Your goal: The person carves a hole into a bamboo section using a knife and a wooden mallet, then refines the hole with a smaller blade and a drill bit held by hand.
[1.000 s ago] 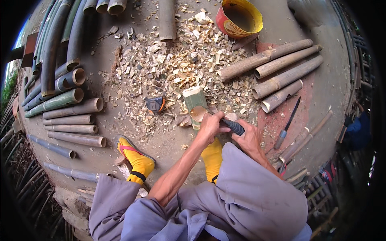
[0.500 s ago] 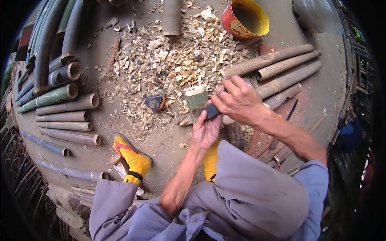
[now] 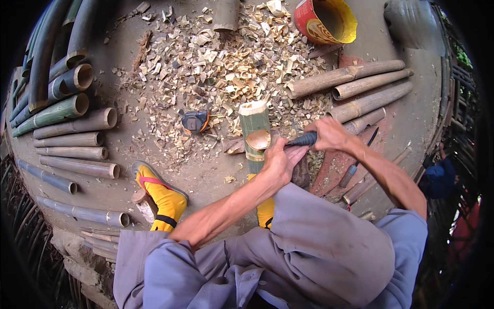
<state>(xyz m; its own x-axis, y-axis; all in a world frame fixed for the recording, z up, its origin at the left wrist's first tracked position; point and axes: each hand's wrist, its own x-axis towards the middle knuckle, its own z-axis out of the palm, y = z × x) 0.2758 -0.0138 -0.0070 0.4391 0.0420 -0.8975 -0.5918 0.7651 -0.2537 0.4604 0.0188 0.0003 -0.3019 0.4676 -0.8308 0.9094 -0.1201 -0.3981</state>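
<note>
A dark tool with a black ridged, wrapped handle (image 3: pixel 303 139) lies between my two hands; its blade, if any, is hidden. My left hand (image 3: pixel 282 162) is closed at the handle's left end, with some fingers under it. Fingers of my right hand (image 3: pixel 332 135) close round its right end. Just left of my hands, between my knees, is a green bamboo section (image 3: pixel 252 121) with a pale cut top end and a scooped notch (image 3: pixel 258 139) in its side. Its lower part is partly covered by my left hand and leg.
Wood chips (image 3: pixel 216 72) cover the ground ahead. A black-and-orange tape measure (image 3: pixel 195 122) lies among them. A red-and-yellow bucket (image 3: pixel 325 23) stands beyond. Bamboo poles lie at left (image 3: pixel 77 133) and right (image 3: pixel 373 98). A dark-handled tool (image 3: pixel 349 175) lies right of my hands.
Both hands have moved right and slightly down, off the bamboo, uncovering its notch. The dark tool has turned, so its ridged handle now shows between them.
</note>
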